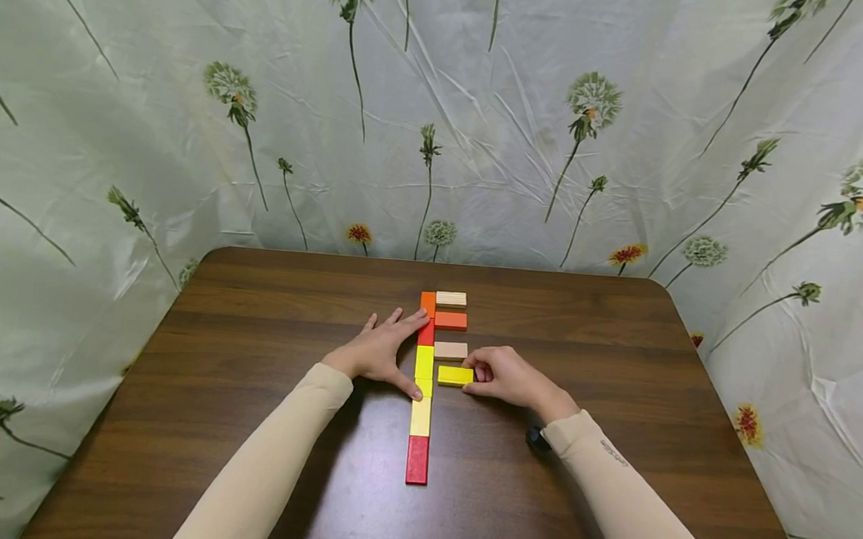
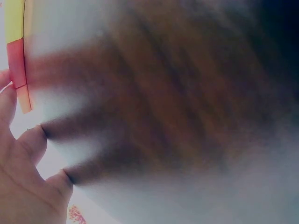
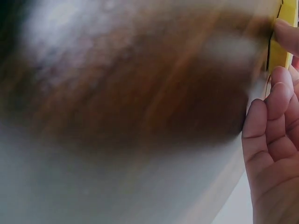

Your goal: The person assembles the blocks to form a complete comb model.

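A straight column of blocks runs down the table: an orange block [image 1: 427,303], a red block [image 1: 427,336], yellow blocks [image 1: 424,361], a pale yellow block [image 1: 420,419] and a dark red block [image 1: 417,461] nearest me. My left hand [image 1: 376,354] is spread along its left side, fingertips on the red block and thumb by the yellow ones. Between thumb and fingers my right hand [image 1: 510,377] pinches the right end of a yellow block [image 1: 455,376], slightly apart from the column. The right wrist view also shows this yellow block [image 3: 279,57], partly behind the thumb.
Sticking out rightward from the column are a plain wooden block [image 1: 451,299], an orange-red block [image 1: 450,321] and another wooden block [image 1: 451,352]. The brown wooden table [image 1: 263,308] ends at a flower-printed curtain [image 1: 481,198]. A black band [image 1: 537,440] shows at my right wrist.
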A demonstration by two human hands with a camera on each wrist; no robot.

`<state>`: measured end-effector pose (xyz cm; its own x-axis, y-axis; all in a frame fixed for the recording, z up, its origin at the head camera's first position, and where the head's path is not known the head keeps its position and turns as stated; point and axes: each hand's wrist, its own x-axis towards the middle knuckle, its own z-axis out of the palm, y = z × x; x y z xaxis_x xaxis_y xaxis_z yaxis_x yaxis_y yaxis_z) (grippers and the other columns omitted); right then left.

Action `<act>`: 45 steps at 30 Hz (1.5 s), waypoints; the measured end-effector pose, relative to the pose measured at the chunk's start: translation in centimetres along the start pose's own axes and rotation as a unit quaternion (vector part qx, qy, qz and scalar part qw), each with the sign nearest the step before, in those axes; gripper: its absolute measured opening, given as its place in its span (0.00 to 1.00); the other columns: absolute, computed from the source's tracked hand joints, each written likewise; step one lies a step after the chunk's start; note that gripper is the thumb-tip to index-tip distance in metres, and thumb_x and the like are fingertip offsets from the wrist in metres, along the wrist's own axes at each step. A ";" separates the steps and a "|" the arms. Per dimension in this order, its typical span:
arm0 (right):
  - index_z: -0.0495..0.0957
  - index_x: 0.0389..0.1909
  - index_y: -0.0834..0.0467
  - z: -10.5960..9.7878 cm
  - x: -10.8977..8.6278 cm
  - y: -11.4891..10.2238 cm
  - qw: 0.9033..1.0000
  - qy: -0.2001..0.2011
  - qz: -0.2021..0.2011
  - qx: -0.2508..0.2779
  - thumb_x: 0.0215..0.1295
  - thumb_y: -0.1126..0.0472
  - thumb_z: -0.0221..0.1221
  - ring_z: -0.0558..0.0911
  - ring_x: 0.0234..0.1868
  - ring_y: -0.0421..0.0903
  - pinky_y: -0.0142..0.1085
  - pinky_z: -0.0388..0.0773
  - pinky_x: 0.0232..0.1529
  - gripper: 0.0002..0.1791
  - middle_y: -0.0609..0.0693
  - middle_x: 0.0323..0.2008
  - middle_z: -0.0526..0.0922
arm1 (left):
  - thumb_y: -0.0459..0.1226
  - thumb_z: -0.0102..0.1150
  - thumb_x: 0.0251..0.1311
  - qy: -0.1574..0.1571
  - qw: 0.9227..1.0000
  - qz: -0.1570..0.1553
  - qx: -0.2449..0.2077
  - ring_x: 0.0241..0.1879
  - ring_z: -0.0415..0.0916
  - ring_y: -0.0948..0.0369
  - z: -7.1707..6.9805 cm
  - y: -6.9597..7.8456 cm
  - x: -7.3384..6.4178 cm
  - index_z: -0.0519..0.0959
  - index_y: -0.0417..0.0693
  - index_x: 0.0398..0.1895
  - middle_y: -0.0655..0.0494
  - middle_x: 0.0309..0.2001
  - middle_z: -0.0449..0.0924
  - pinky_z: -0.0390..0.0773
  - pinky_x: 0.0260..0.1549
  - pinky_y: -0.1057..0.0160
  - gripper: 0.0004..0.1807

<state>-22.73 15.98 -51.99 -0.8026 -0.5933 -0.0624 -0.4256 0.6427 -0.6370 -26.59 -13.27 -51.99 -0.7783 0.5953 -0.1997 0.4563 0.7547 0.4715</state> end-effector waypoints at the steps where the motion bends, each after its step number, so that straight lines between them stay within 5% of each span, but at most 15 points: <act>1: 0.86 0.47 0.58 0.0 0.1 -0.1 1.000 0.000 0.001 -0.001 0.66 0.57 0.76 0.73 0.29 0.37 0.27 0.72 0.32 0.14 0.43 0.26 0.76 | 0.68 0.83 0.41 0.000 1.000 0.000 0.000 0.89 0.36 0.43 0.0 0.0 0.0 0.51 0.60 0.89 0.62 0.90 0.43 0.36 0.80 0.25 0.74; 22: 0.86 0.53 0.55 0.4 0.8 -0.1 1.000 -0.014 0.011 0.020 0.67 0.54 0.75 0.75 0.30 0.37 0.28 0.74 0.34 0.18 0.43 0.29 0.78 | 0.69 0.82 0.41 -0.003 1.000 0.000 -0.007 0.89 0.37 0.41 0.2 -0.3 0.0 0.51 0.59 0.89 0.61 0.90 0.43 0.35 0.79 0.23 0.75; 45: 0.83 0.57 0.54 0.2 -0.6 0.2 0.999 0.002 0.035 0.027 0.66 0.52 0.76 0.75 0.30 0.38 0.28 0.75 0.34 0.22 0.43 0.29 0.78 | 0.70 0.81 0.41 -0.004 1.000 0.002 -0.003 0.89 0.37 0.41 0.1 -0.2 0.2 0.50 0.59 0.89 0.61 0.90 0.43 0.34 0.80 0.24 0.75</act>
<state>-22.24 16.40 -52.28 -0.8308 -0.5465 -0.1054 -0.3457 0.6551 -0.6718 -26.80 -13.31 -52.17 -0.7729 0.6003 -0.2056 0.4561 0.7508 0.4777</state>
